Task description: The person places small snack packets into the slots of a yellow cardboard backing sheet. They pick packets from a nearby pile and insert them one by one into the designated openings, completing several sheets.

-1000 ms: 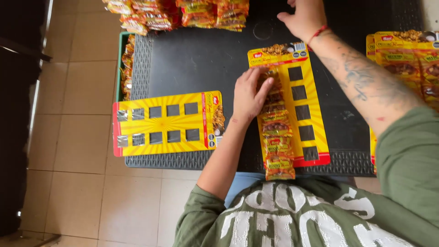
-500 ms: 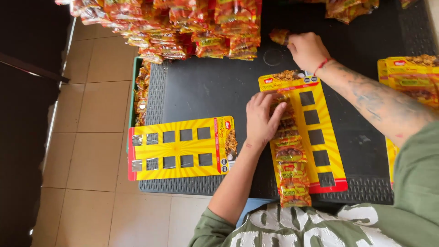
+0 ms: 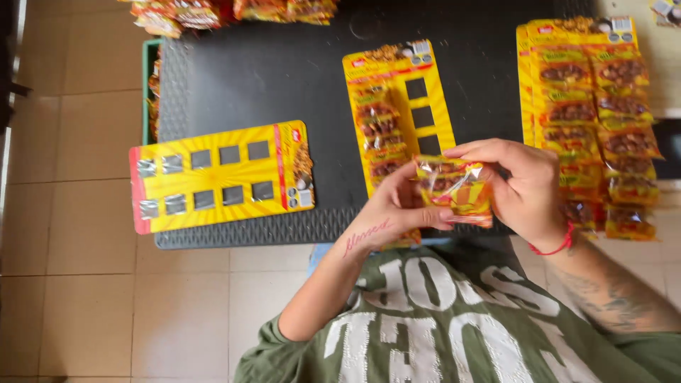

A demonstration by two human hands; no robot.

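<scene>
At the far left, tan floor tiles (image 3: 78,128) run beside the black plastic table (image 3: 284,78) I lean over. A yellow display card (image 3: 220,176) lies flat at the table's near left edge, its left end jutting out past the rim; its two rows of square slots are bare, some showing silvery tape. Above it, along the table's far edge, a heap of small snack packets (image 3: 227,10) is only partly in view.

Near the middle, a second yellow card (image 3: 401,106) lies lengthwise away from me. Its left column carries a line of packets, while its right column shows empty dark squares.

Just in front of that card, my left hand (image 3: 394,209) comes up from below, wrist turned so the red script tattoo shows, thumb and fingers pinched on the left edge of a small yellow-and-red snack packet (image 3: 454,188). The packet sits above the table's near edge, lifted off the surface, between both hands. My right hand (image 3: 525,188) closes on its right side, fingers curled over the top, a red cord around the wrist.

To the right, a stack of filled cards (image 3: 592,106) lies near the table's right edge, packets covering both columns. My green printed shirt (image 3: 461,319) fills the bottom.
</scene>
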